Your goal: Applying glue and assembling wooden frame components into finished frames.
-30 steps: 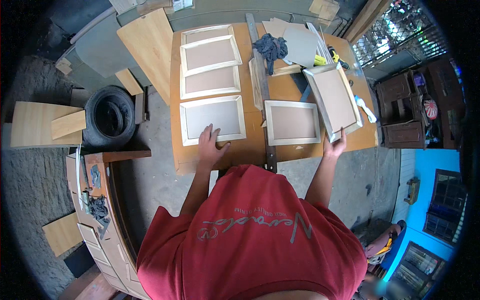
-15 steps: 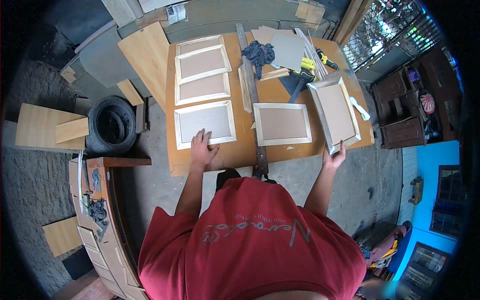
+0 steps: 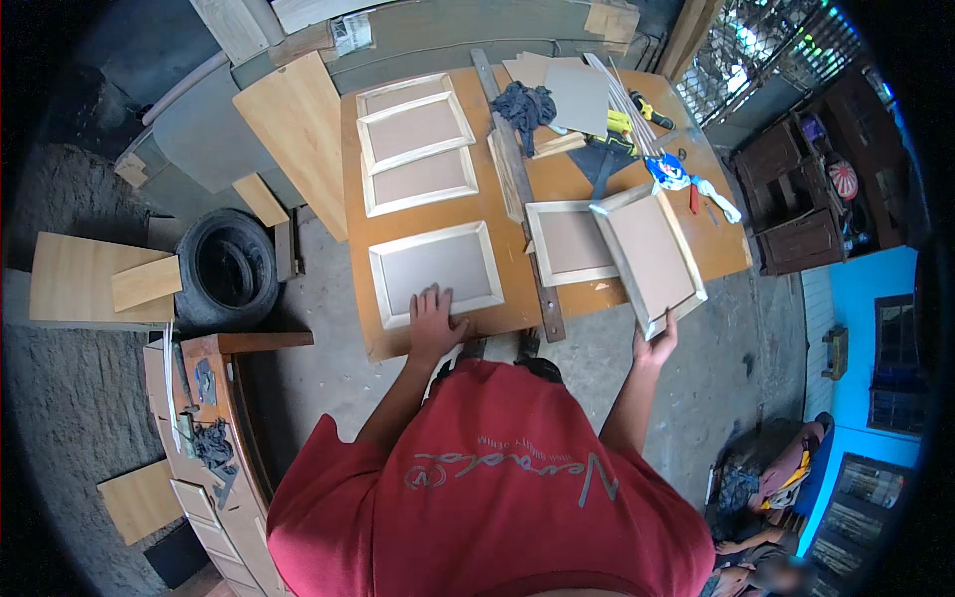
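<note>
My left hand (image 3: 434, 322) lies with fingers apart on the near edge of a wooden-framed panel (image 3: 441, 267) at the table's left front. In my right hand (image 3: 656, 344) is a second framed panel (image 3: 652, 254), gripped at its near corner and held tilted. It overlaps the right side of another framed panel (image 3: 569, 237) lying on the table. Behind the left panel, several similar framed panels (image 3: 416, 131) lie partly over one another.
A long dark bar (image 3: 548, 306) runs across the table (image 3: 516, 316). Toward the back lie a dark cloth (image 3: 523, 105), yellow-and-black power tools (image 3: 619, 129), grey sheets (image 3: 577, 98) and a blue-white packet (image 3: 668, 171). A tyre (image 3: 227, 269) stands left; another person (image 3: 761, 547) shows at lower right.
The panel in my right hand has moved nearer and leftward, over the middle panel, revealing the blue-white packet. My left hand stays on its panel as the whole view shifts.
</note>
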The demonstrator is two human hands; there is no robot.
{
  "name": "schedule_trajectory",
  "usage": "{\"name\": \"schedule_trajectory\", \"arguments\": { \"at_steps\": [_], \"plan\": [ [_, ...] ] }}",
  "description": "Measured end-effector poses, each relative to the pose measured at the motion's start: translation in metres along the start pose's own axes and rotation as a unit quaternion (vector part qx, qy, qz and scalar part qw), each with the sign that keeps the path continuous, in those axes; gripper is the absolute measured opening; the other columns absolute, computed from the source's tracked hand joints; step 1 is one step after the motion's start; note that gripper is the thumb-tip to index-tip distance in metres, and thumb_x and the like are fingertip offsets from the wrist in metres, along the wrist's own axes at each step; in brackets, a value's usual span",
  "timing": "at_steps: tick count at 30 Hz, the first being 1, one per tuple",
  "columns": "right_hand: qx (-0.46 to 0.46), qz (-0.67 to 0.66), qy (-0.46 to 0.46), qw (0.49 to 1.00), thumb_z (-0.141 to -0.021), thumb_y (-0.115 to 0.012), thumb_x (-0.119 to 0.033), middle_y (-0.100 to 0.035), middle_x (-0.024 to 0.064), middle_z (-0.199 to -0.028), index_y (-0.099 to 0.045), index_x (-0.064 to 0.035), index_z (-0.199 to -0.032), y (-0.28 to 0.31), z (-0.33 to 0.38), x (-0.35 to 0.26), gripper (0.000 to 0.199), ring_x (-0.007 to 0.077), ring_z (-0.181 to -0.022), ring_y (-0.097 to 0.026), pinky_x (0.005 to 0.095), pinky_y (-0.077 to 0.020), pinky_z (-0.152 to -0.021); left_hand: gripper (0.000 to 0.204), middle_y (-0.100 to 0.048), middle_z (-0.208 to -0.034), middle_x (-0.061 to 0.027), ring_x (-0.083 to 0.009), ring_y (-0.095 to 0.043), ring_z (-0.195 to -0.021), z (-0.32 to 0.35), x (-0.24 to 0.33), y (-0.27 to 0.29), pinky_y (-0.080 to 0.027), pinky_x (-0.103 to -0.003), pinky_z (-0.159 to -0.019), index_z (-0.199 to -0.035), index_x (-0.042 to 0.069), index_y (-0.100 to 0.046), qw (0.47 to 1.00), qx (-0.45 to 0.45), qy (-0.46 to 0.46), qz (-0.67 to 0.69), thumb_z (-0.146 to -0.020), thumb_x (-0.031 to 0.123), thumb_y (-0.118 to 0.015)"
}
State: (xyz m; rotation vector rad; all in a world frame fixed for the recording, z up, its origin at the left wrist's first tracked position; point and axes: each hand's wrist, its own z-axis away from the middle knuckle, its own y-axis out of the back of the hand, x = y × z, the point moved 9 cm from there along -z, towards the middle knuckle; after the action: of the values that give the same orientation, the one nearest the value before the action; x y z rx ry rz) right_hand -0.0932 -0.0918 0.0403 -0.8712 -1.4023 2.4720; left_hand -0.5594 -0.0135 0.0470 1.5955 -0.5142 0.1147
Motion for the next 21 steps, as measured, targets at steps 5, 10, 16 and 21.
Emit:
{"name": "schedule_trajectory", "arguments": {
  "at_steps": [5,10,16,21],
  "plan": [
    [0.012,-0.024,-0.018,0.999,-0.093,-0.055,-0.013,-0.057,0.0138,-0.13,-0.047,-0.0023,-0.136,0.024,0.017,0.031,0.045,0.032,-0.118,-0.056,0.0517,-0.0462,-0.1,0.073,-0.043,-0.136,-0.0223,-0.0393,-0.038,-0.129,0.021,0.005,0.006,-0.023,-0.055,-0.113,-0.131,0.005,-0.049,0.999,-0.018,-0.034,0.017,-0.072,0.04,-0.074],
    [0.026,0.008,0.01,1.0,-0.092,-0.056,-0.01,-0.059,0.0128,-0.127,-0.049,-0.0016,-0.132,0.01,0.029,0.033,0.042,0.0299,-0.117,-0.058,0.0492,-0.0465,-0.101,0.081,-0.037,-0.143,-0.0237,-0.0414,-0.032,-0.135,0.015,-0.002,0.009,-0.02,-0.055,-0.114,-0.134,0.005,-0.048,0.998,-0.018,-0.049,0.043,-0.07,0.047,-0.075],
    [-0.004,-0.002,-0.001,1.0,-0.093,-0.055,-0.014,-0.058,0.0137,-0.129,-0.049,-0.0026,-0.133,-0.015,0.01,0.019,0.042,0.0324,-0.117,-0.057,0.0502,-0.0458,-0.101,0.109,-0.024,-0.154,-0.0245,-0.0425,-0.02,-0.143,0.0,-0.008,0.007,-0.014,-0.058,-0.115,-0.146,0.01,-0.037,0.997,-0.076,-0.008,0.01,-0.059,0.056,-0.082],
    [-0.015,-0.002,-0.002,1.0,-0.093,-0.055,-0.014,-0.057,0.0143,-0.13,-0.048,-0.0023,-0.134,-0.028,0.006,0.011,0.043,0.033,-0.118,-0.057,0.0512,-0.0457,-0.101,0.107,-0.026,-0.154,-0.0225,-0.0419,-0.022,-0.143,0.012,-0.004,0.008,-0.016,-0.059,-0.115,-0.146,0.014,-0.039,0.996,-0.089,0.004,0.019,-0.057,0.053,-0.084]
  ]
}}
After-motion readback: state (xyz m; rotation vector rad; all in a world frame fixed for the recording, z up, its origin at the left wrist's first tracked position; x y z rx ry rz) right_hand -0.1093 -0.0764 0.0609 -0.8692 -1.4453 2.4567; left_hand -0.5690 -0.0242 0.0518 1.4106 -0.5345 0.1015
